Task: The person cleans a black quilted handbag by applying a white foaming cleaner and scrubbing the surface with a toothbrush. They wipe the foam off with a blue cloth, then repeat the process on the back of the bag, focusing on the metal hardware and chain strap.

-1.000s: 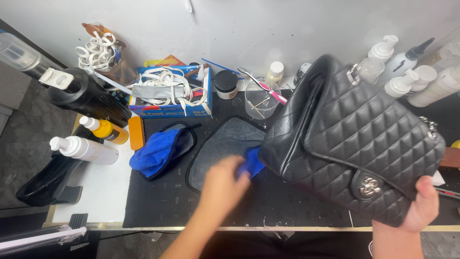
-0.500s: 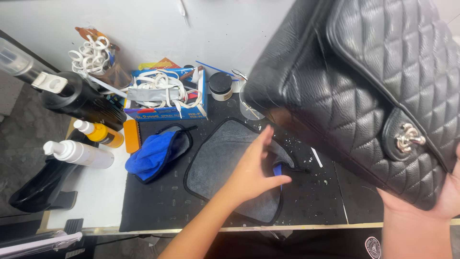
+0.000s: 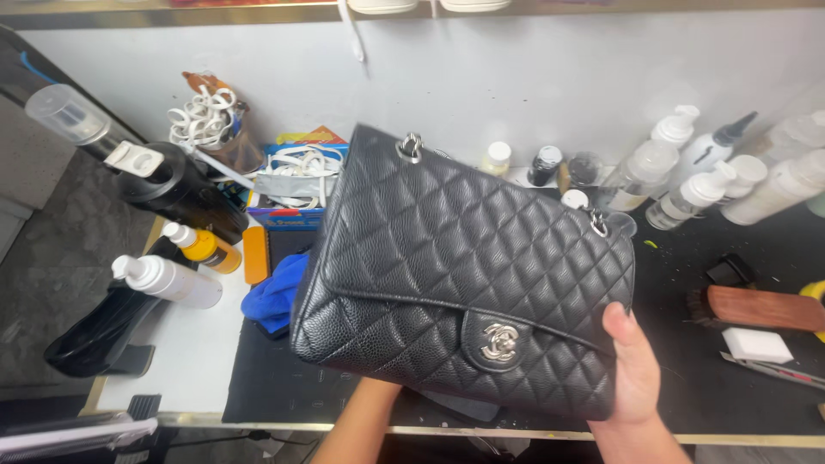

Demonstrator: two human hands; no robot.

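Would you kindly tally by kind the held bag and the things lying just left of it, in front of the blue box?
Handbag: 1, gripped by the right hand
Bottles: 2, a white pump bottle and a yellow bottle
Orange block: 1
Blue cloth: 1
Total: 5

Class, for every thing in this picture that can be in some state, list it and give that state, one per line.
Black quilted handbag: flap closed, clasp fastened, held up off the bench.
Right hand: gripping the handbag's lower right corner.
Left hand: hidden behind the handbag, only the forearm shows.
Blue cloth: crumpled, lying on the black mat.
White pump bottle: lying on its side.
Yellow bottle: lying on its side, capped.
Wooden brush: resting on the bench.
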